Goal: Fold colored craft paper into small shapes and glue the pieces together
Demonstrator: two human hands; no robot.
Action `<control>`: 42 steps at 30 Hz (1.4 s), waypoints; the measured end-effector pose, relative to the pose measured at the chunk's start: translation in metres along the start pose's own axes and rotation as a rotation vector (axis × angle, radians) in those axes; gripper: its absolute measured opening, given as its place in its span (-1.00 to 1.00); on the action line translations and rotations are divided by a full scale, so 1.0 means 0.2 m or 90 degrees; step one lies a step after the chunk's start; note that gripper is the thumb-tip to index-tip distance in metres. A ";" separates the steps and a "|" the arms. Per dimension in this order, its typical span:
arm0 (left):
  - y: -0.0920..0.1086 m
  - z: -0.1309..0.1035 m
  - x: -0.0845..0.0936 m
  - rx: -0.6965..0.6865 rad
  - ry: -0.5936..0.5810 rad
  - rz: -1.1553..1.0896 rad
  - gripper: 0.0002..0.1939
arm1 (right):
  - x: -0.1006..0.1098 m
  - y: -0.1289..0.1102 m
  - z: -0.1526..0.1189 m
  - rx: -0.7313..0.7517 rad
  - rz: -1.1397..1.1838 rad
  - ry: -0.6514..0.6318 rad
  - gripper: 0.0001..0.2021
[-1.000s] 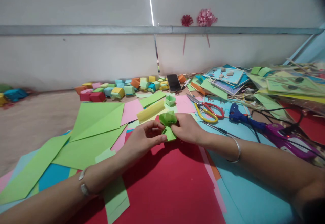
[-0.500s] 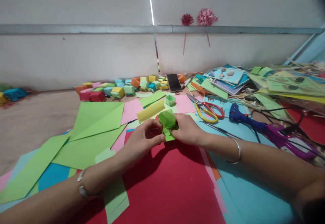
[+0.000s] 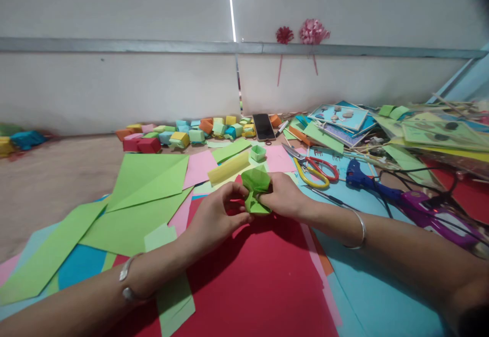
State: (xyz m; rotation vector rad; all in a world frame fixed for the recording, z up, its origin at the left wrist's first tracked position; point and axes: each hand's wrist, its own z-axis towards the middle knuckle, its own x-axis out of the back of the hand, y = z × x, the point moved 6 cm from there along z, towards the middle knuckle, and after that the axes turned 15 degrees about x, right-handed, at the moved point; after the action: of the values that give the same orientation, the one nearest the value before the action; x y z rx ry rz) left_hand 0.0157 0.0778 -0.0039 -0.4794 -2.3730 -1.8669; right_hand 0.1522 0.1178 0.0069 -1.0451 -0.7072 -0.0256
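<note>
A bright green folded paper piece (image 3: 256, 180), partly opened out like a small box, is held up between both hands over a red sheet (image 3: 263, 276). My left hand (image 3: 219, 214) is curled at its left side, thumb and fingertips against the paper's edge. On the other side my right hand (image 3: 286, 197) grips it, with the fingertips tucked into its folds and partly hidden. Just beyond the hands sit a small pale green paper box (image 3: 257, 153) and a folded yellow strip (image 3: 229, 169).
Red-and-yellow-handled scissors (image 3: 311, 166), a craft knife (image 3: 328, 195) and a purple-and-blue glue gun (image 3: 431, 209) with its cord lie on the right. Green sheets (image 3: 145, 184) spread to the left. Several coloured paper boxes (image 3: 179, 139) and a phone (image 3: 263, 127) line the wall.
The green paper has turned slightly and its lower part shows wider between my hands. My right fingers have shifted on its folds. The whole view has moved a little.
</note>
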 end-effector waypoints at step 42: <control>0.02 0.01 0.03 -0.037 0.038 -0.164 -0.74 | 0.03 -0.02 -0.02 0.094 -0.114 0.112 -0.85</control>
State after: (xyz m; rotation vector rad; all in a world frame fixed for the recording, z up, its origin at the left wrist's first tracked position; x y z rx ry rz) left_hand 0.0117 0.0814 0.0002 -0.1230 -2.4451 -2.0242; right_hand 0.1586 0.1149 0.0119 -0.8251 -0.6303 -0.2143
